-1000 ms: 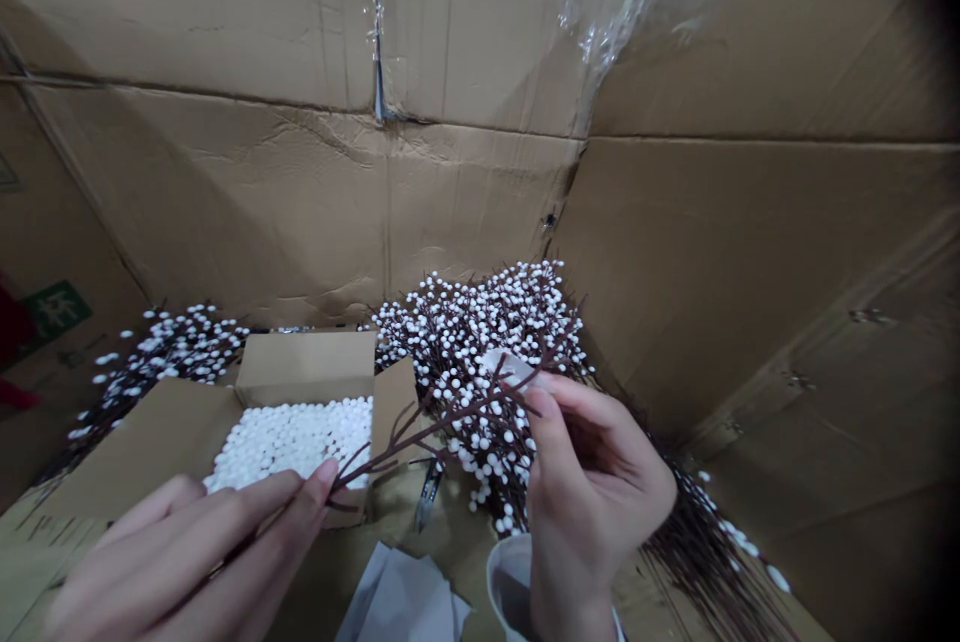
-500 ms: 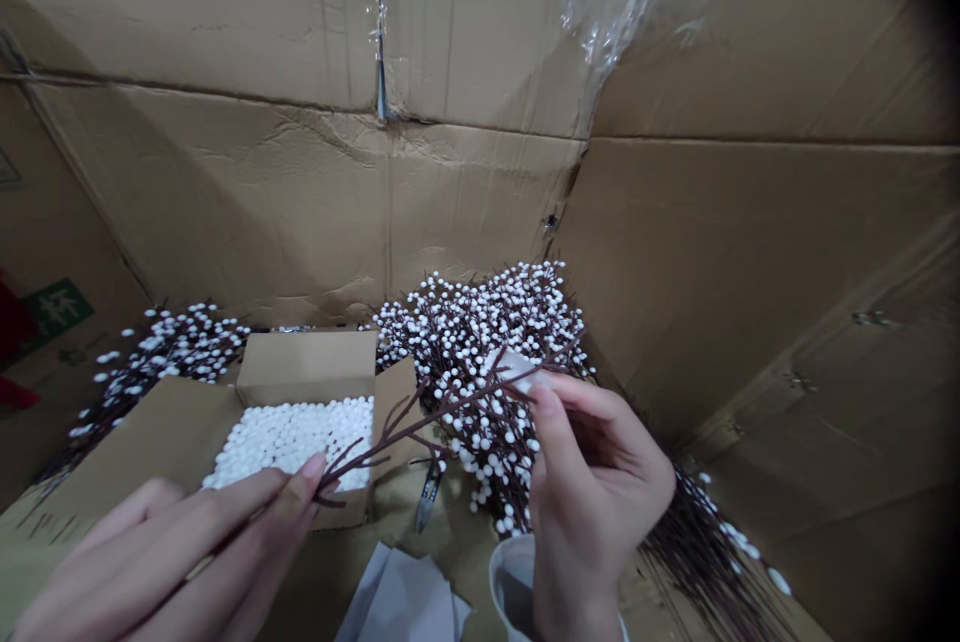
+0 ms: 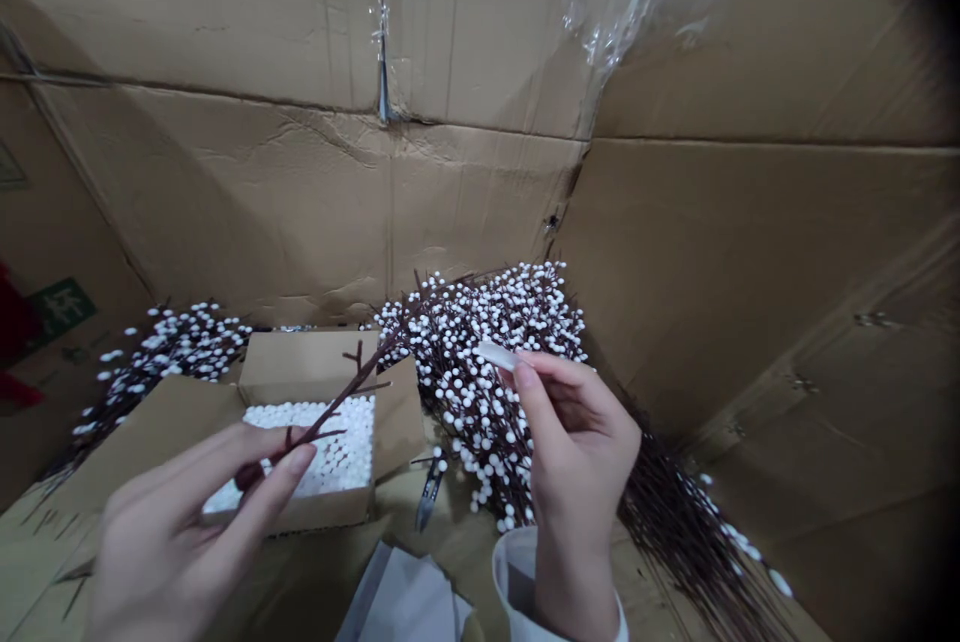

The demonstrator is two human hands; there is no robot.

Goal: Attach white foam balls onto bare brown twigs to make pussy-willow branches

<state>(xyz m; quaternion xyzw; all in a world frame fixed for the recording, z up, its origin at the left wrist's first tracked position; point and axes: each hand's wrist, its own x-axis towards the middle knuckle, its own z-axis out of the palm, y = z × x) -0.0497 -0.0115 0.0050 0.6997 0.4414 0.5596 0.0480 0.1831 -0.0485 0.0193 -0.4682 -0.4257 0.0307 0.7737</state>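
Between the thumb and fingers of my left hand (image 3: 180,532) is a bare brown branching twig (image 3: 345,392), tilted up to the right. It crosses in front of an open cardboard box (image 3: 307,367) of small white balls (image 3: 349,437). My right hand (image 3: 581,452) pinches a small whitish, partly see-through piece (image 3: 496,355) whose kind I cannot make out. That piece is apart from the twig. Behind the right hand spreads a heap of brown stems with white berries (image 3: 480,342).
More berry stems (image 3: 180,342) lie at the left, and bare stem ends (image 3: 690,542) fan out at the right. A small cutter-like tool (image 3: 429,494) and grey cards (image 3: 412,592) rest on the table in front. Tall cardboard walls (image 3: 300,182) enclose the back and right.
The twig has swung more upright and away from the right hand. My left hand now grips it with the thumb turned up. My right hand has shifted slightly left, still pinching the whitish piece.
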